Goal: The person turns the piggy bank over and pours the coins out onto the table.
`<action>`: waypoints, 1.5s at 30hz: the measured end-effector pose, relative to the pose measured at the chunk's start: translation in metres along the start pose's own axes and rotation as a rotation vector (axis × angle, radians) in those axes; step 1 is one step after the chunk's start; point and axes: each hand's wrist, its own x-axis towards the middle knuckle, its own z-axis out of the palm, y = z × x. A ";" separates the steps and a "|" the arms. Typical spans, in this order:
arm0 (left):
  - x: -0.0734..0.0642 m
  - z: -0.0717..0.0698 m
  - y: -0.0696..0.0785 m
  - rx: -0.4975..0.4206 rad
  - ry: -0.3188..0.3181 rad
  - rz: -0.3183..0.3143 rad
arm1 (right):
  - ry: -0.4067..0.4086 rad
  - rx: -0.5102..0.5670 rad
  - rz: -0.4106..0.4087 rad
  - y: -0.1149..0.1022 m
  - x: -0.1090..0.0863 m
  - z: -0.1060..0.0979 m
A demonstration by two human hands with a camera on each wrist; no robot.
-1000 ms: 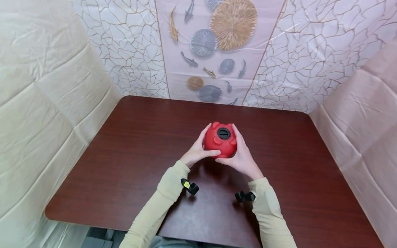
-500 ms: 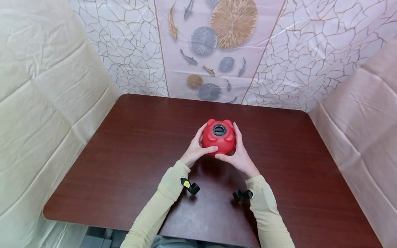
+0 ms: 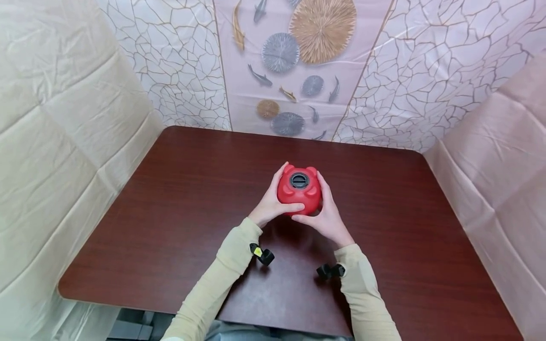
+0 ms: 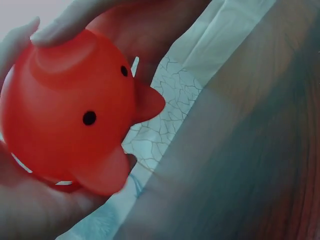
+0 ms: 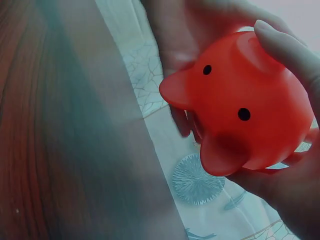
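One left hand (image 3: 269, 201), its fingers (image 3: 275, 181) parted wide from the thumb, cups the left side of a red piggy bank (image 3: 300, 194), held above the worktop (image 3: 213, 189) between its far and near edges; the right hand (image 3: 330, 215), spread as wide, grips the bank's right side.

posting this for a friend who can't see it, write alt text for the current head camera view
A person's left hand and right hand hold a rounded, smooth red pig-shaped figure, its round black plug facing the viewer. Below is a dark reddish-brown wood-grain table; behind it, a pale patterned backdrop.
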 end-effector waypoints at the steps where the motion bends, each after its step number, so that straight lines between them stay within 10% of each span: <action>1: 0.000 0.000 0.002 0.018 0.009 0.004 | 0.003 0.000 0.001 0.000 0.000 0.000; 11: -0.014 0.003 0.028 0.054 0.058 -0.003 | -0.118 -0.014 -0.051 -0.008 -0.005 -0.017; 18: -0.017 0.004 0.029 0.086 0.078 -0.005 | 0.062 -0.325 -0.301 -0.039 -0.004 -0.042; 26: -0.004 0.008 0.000 0.178 0.068 0.042 | 0.007 -0.684 -0.499 -0.054 0.022 -0.029; 45: -0.009 0.016 -0.007 0.298 0.135 0.095 | 0.109 -0.877 -0.513 -0.051 0.024 -0.014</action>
